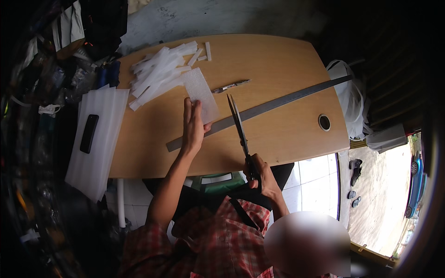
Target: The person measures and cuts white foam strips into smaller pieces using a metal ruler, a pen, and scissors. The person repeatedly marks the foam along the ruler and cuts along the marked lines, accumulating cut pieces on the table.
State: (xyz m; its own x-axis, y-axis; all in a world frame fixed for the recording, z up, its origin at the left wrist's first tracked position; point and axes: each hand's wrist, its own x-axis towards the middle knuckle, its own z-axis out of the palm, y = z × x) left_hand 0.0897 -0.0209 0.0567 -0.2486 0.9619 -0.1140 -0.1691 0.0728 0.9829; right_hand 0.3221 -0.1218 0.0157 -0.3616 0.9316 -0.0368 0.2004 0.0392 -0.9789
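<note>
My left hand [193, 127] grips a small rectangular piece of white translucent foam sheet [200, 88] by its near end, raised over the wooden table [282, 60]. In my right hand [263, 176], at the table's front edge, is a pair of dark-handled scissors [239, 123]. Their blades point away from me, the tips slightly parted and apart from the foam. A long metal ruler [282, 100] lies slantwise across the table, passing behind my left hand and the scissors. Just beyond the scissor tips rests a pen [232, 86].
Cut white foam strips [160, 69] lie heaped at the far left. Long foam sheets [104, 116] overhang the table's left edge, with a black phone [89, 134] on top. A round cable hole [324, 122] pierces the right side. White plastic bags [352, 104] hang beside that edge.
</note>
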